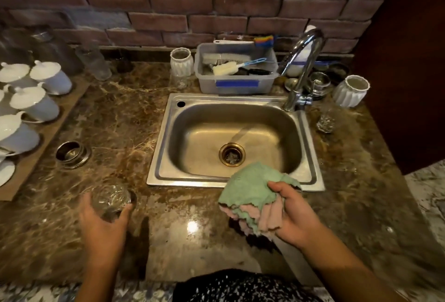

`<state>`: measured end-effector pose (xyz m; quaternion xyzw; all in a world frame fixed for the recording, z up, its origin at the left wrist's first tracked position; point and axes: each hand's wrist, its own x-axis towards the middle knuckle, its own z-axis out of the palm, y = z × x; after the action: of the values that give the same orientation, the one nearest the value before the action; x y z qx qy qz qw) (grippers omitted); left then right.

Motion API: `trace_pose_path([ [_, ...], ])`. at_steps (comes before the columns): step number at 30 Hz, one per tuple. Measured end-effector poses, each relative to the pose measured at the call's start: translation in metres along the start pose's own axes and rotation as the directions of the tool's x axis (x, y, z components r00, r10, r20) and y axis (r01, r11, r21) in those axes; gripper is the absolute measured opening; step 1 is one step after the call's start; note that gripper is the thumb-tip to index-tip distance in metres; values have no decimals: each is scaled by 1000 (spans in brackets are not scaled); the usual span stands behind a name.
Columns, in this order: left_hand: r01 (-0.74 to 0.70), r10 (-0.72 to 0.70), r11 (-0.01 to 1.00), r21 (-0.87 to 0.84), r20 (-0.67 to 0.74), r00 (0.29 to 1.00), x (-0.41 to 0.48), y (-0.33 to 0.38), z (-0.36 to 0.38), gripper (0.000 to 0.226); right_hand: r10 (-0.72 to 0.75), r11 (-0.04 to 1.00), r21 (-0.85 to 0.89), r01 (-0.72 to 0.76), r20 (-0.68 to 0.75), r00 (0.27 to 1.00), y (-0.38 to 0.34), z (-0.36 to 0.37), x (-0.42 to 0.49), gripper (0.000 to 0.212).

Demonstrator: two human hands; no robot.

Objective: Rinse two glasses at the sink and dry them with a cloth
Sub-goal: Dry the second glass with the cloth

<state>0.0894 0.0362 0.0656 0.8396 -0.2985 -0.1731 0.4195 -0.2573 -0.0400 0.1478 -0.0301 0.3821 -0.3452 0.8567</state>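
Far off to the left of the left hand, white cups with lids (36, 99), lined up on a brown board (51, 130). Closer, just up and left of that hand, a small shiny metal bowl (72, 155) on the brown stone worktop (120, 121). Left hand (101, 224) low down, fingers and thumb curled round a clear glass (110, 201); hard to tell whether touching the worktop or lifted off it. Far up behind that hand, next to the brick wall (168, 1), a tall clear cup (95, 63). Between the two hands and further back, a steel sink (166, 138) with a round drain (232, 154) in the bottom. Behind the sink, a white ridged pot (181, 61) and, right beside it, a grey tub (234, 80) full of brushes. Right hand (293, 215) in front of the sink's near right corner, palm up, fingers curled round a bunched cloth (252, 193), green on top and pink below, with the green part over the near edge of the sink. Far up from the right hand, a bent shiny tap (303, 66) at the back right corner of the sink. Just right of the sink, well beyond the right hand, a second glass (326, 121) alone on the worktop, apart from both hands. Further back still, small metal bowls (319, 82) and another white ridged pot (351, 90).
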Motion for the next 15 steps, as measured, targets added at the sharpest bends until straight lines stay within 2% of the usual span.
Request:
trace_pose_path([
  [5, -126, 127, 992, -18, 106, 986, -29, 70, 34, 75, -68, 997, 40, 67, 29, 997, -38, -31, -17, 105],
  [9, -274, 273, 961, -31, 250, 929, -52, 120, 81, 74, -131, 986, 104, 128, 18, 991, -66, -58, -28, 109],
  [12, -401, 358, 916, 22, 409, 839, -77, 157, 116, 76, -163, 977, 137, 163, -8, 987, -84, -78, -37, 113],
  [15, -630, 493, 774, 62, 566, 661, -99, 193, 152, 76, -163, 972, 163, 169, -45, 986, -97, -99, -47, 114],
])
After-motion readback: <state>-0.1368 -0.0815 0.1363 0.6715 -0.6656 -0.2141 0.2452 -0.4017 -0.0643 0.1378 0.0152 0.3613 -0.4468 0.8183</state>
